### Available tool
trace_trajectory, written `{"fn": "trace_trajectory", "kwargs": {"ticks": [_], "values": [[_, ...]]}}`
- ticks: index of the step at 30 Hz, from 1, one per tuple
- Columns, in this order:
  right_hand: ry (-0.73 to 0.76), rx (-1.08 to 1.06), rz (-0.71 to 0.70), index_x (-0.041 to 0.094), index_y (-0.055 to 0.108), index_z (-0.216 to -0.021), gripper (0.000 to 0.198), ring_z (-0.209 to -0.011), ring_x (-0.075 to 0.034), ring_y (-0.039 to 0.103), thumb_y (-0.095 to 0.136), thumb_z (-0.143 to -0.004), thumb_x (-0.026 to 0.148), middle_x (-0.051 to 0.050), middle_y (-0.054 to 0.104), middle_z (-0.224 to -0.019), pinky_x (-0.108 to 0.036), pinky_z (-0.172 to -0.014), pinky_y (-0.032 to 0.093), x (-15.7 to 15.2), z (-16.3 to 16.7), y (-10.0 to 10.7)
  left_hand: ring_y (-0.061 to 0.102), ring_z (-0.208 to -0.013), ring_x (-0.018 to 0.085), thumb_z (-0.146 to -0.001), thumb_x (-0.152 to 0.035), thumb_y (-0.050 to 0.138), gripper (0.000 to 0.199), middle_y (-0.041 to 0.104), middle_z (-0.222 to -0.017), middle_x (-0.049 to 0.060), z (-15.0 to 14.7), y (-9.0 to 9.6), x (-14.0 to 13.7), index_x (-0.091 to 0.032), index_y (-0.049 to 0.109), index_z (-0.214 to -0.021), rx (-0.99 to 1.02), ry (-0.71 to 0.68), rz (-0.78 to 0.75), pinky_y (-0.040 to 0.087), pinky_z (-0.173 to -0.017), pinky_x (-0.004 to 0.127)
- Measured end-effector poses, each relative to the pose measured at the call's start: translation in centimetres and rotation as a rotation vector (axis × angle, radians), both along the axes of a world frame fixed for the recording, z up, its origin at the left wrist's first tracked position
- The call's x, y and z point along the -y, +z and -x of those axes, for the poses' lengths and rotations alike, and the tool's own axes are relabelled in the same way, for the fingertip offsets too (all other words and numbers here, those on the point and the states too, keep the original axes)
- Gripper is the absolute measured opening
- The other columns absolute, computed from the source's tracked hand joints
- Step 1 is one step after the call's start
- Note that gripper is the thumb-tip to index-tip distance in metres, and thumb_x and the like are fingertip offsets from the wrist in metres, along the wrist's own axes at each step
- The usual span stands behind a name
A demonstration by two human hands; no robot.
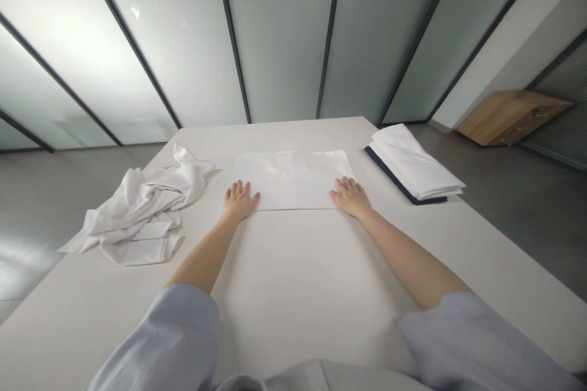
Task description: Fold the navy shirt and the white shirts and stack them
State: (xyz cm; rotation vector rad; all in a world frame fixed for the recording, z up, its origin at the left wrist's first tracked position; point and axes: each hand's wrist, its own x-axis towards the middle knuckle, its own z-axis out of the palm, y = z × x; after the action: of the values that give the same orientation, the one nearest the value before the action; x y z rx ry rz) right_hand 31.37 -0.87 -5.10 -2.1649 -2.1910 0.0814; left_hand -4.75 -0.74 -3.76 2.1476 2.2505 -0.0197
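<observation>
Your left hand [239, 200] rests palm down, fingers apart, at the near left corner of a flat white cloth [293, 180] on the desk [298, 269]; your right hand [351, 197], fingers slightly spread, covers the near right corner. Crumpled fabric [147, 208] (also white) lies left; a folded white stack [415, 162] sits right, over a dark layer [394, 180], seemingly cloth.

A white table [293, 281]: crumpled white cloth [147, 195] left, flat white cloth [293, 180] far middle, folded white-over-dark stack [413, 162] right.
</observation>
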Motion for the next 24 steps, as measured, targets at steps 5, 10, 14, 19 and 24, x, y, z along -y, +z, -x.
{"fn": "trace_trajectory", "kwargs": {"ticks": [5,10,14,19,24], "values": [[0.004,0.005,-0.011,0.016,0.032,-0.150,0.068,-0.145,-0.028,0.022,0.024,-0.095,0.054,-0.013,0.028,-0.158,-0.045,-0.117,0.016,-0.1,-0.4,-0.4,0.016,-0.147,0.032,-0.093,-0.060,0.020,0.072,0.019,-0.160,0.013,0.6,0.6,0.1,-0.020,0.026,-0.153,-0.018,0.027,0.012,0.023,-0.114,0.053],[0.036,0.012,-0.005,0.019,0.033,-0.150,0.066,-0.145,-0.027,0.022,0.028,-0.095,0.055,-0.013,0.028,-0.158,-0.045,-0.116,0.017,-1.2,-1.1,-0.1,0.019,-0.146,0.034,-0.094,-0.058,0.020,0.073,0.021,-0.159,0.017,0.3,0.7,1.5,-0.014,0.027,-0.152,-0.070,-0.005,0.015,0.022,-0.115,0.051],[-0.041,0.029,-0.003,0.017,0.039,-0.146,0.066,-0.144,-0.032,0.022,0.033,-0.094,0.057,-0.016,0.029,-0.157,-0.050,-0.114,0.018,-2.8,-2.6,0.8,0.028,-0.142,0.035,-0.093,-0.062,0.023,0.076,0.033,-0.153,0.021,-0.6,0.9,3.9,-0.011,0.035,-0.148,-0.127,-0.093,-0.037,0.019,-0.116,0.050],[-0.182,0.055,-0.170,0.008,0.044,-0.141,0.057,-0.142,-0.036,0.024,0.047,-0.093,0.039,-0.024,0.036,-0.151,-0.053,-0.112,0.017,-4.2,-1.8,2.5,0.060,-0.112,0.027,-0.092,-0.061,0.032,0.058,0.069,-0.108,0.013,-1.6,2.6,5.4,-0.019,0.064,-0.115,-0.085,-0.275,-0.071,0.018,-0.117,0.046],[0.116,-0.036,-0.258,0.015,0.054,-0.134,0.046,-0.134,-0.030,0.039,0.046,-0.091,0.031,-0.017,0.050,-0.141,-0.046,-0.112,0.026,-2.0,5.1,3.3,0.041,-0.136,0.023,-0.094,-0.054,0.035,0.055,0.050,-0.144,0.009,-3.0,2.4,3.7,-0.024,0.048,-0.138,0.051,-0.474,-0.109,0.024,-0.116,0.038]]}}
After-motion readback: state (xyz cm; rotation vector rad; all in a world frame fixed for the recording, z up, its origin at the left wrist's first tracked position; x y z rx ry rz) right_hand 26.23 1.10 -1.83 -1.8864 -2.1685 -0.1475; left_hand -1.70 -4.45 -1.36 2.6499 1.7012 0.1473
